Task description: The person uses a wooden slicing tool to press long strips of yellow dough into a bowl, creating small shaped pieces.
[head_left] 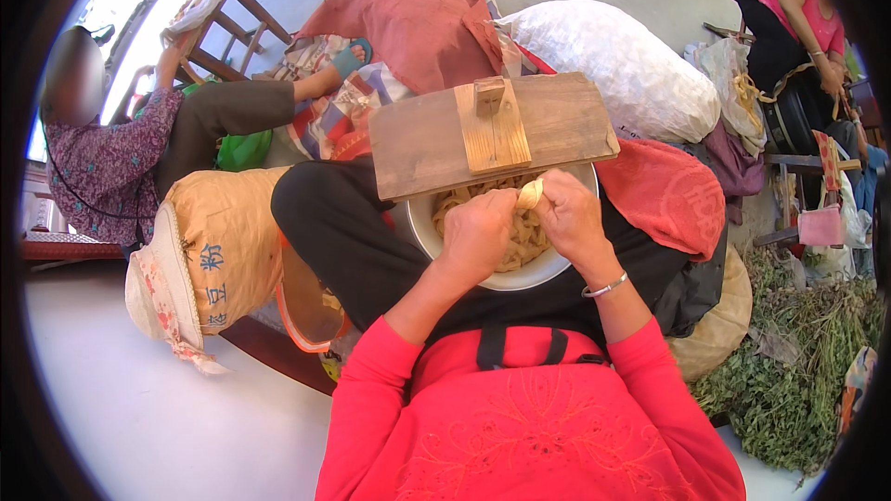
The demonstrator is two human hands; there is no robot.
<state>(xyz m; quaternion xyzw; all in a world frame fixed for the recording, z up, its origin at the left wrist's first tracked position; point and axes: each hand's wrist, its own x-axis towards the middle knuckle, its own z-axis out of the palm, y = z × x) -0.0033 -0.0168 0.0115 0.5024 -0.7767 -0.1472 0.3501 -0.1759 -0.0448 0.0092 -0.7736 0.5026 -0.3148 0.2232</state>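
My left hand (478,234) and my right hand (568,211) meet over a white bowl (522,285) in my lap. Between their closed fingers is a pale yellow strip (530,194), folded or twisted; its exact kind is unclear. Similar curled, yellowish-brown strips (516,252) lie in the bowl, partly hidden by my hands. Just beyond my fingers, a wooden board (413,147) rests across the bowl's far side. A lighter wooden crosspiece (492,134) with a small block on top is fixed to it.
A red towel (664,195) lies by my right knee. At the left stand a tan sack (237,241), a straw hat (169,269) and an orange-rimmed container (311,311). A white sack (617,60) is ahead; green plants (789,362) lie right. Two people sit nearby.
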